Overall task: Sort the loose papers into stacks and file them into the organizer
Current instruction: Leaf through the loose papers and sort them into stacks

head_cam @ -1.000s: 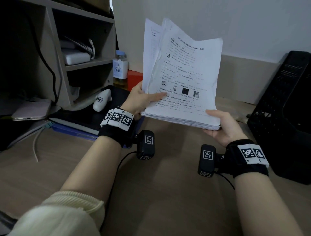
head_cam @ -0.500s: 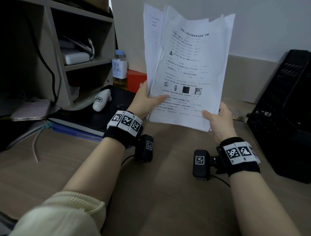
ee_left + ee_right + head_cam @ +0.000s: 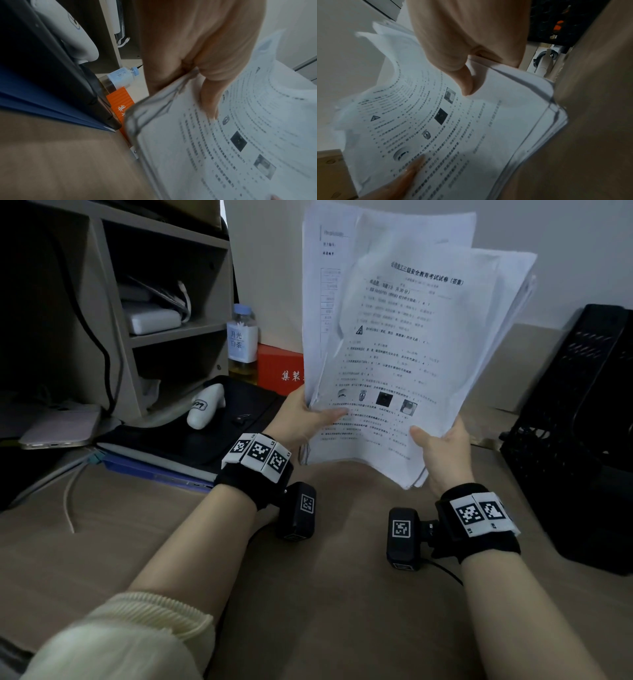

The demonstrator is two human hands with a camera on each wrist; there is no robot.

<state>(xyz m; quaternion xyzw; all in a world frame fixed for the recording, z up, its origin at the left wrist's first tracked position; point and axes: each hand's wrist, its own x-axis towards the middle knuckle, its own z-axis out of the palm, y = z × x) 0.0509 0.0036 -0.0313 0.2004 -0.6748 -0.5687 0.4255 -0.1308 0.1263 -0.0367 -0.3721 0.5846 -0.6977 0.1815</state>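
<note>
A thick stack of white printed papers stands nearly upright above the desk, its sheets fanned unevenly at the top. My left hand grips its lower left edge, thumb across the printed front. My right hand holds the lower right corner, thumb on the front sheet and fingers behind. The black mesh organizer stands at the right edge of the desk, just beyond my right hand. The back sheets are hidden behind the front page.
A wooden shelf unit holds devices at the left. In front of it are a bottle, a red box, a white handheld device on dark folders and a blue folder. Bare wooden desk lies near me.
The paper stack has swung from lying tilted to nearly upright and risen. Both hands kept their grip on its lower corners, and the right hand moved up and inward.
</note>
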